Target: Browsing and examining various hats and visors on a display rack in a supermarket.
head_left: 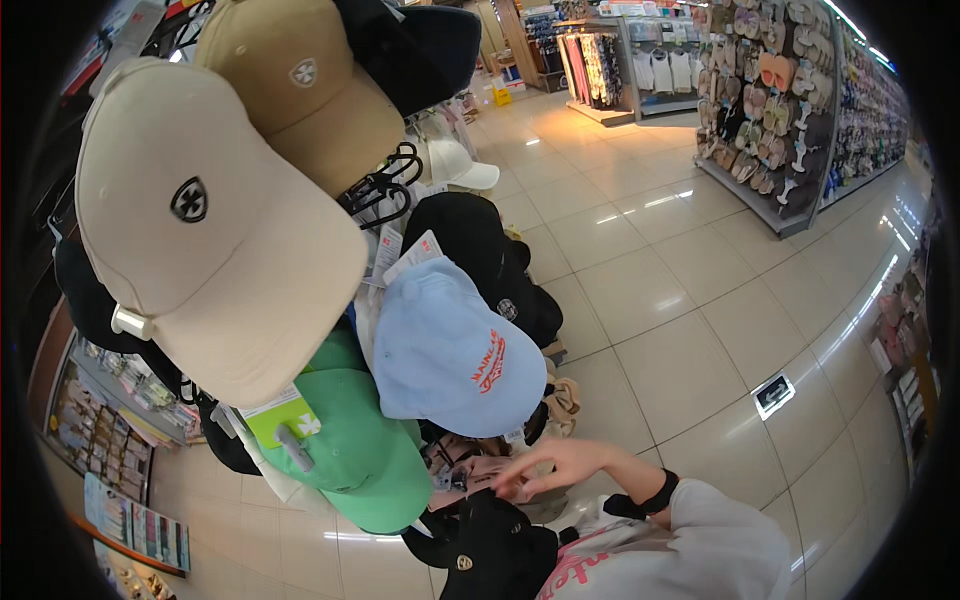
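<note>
My right hand (556, 468) reaches in from the lower right, a black band around its wrist. Its fingers are curled together at the upper edge of a black cap (505, 535) with a small shield badge, and they seem to pinch it. Behind the fingertips lies a pink cap (470, 474), partly hidden. A light blue cap (455, 340) with red lettering hangs just above the hand. To the left hangs a green cap (365, 440) with a bright green tag (285, 418). My left hand does not show.
A large cream cap (220, 230) fills the upper left, beside a tan cap (300, 80) and black hooks (385, 190). More black caps (480, 260) hang behind. A slipper rack (765, 110) stands far right across the tiled floor (640, 290); clothing racks (600, 70) stand beyond.
</note>
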The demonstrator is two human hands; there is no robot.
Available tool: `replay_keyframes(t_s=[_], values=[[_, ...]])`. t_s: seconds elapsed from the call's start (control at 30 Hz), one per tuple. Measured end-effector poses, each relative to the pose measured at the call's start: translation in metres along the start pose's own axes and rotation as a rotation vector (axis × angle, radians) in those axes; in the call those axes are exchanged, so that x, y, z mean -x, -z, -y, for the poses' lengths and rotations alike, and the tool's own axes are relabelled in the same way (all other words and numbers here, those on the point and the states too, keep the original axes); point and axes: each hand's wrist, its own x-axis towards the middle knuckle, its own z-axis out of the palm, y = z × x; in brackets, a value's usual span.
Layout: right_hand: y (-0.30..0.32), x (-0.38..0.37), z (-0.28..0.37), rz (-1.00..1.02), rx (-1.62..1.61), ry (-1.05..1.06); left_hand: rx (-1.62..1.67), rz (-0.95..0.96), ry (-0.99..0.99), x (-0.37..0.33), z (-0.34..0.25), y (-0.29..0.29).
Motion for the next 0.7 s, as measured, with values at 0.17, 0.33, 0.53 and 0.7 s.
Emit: replay_keyframes(t_s=[0.17, 0.33, 0.53, 0.7], values=[[0.020, 0.015, 0.016, -0.098, 0.163, 0.452, -0.029, 0.023, 0.028, 0.005, 0.021, -0.037], [0.028, 0.036, 0.026, 0.071, 0.151, 0.354, -0.039, 0.069, 0.067, 0.005, 0.049, -0.078], [0.080, 0.086, 0.020, 0.071, 0.225, 0.390, -0.011, 0.085, 0.085, 0.003, 0.079, -0.116], [0.101, 0.129, 0.023, 0.120, 0.157, 0.318, 0.004, 0.120, 0.118, 0.007, 0.099, -0.138]])
